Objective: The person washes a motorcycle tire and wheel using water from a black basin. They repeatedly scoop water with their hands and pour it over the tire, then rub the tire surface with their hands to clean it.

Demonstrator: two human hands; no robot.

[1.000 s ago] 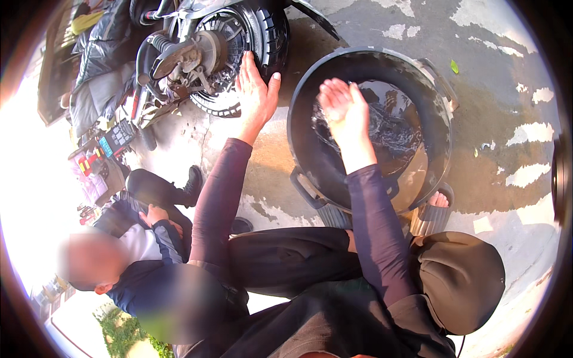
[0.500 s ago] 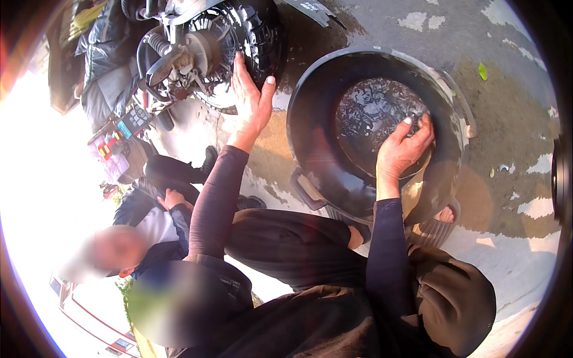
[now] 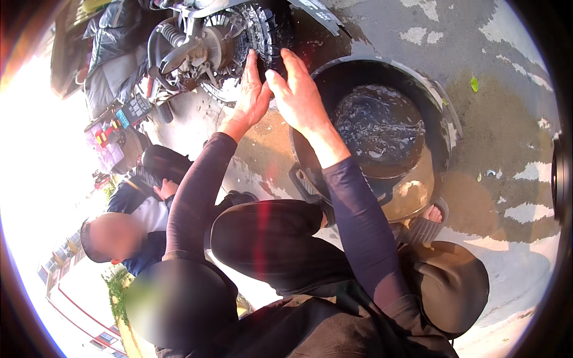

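My left hand reaches up to the wet black tire of a motorbike wheel, its fingers stretched and its thumb apart. Beside it, my right hand points the same way, fingers extended toward the tire's lower edge. The two thumbs are close together; I cannot tell whether they touch. Neither hand shows anything in its grasp. Just right of my right hand stands a big black tub with rippled water in its bottom. My right forearm passes over the tub's left rim.
The motorbike's shock absorber and hub sit left of the tire. A seated person is at the left. My sandalled foot stands by the tub's near side. Wet concrete with a green leaf lies to the right.
My right hand has come out of the tub and moved up and left to the tire, beside my left hand. My left hand stays near the tire. The water surface is still rippled.
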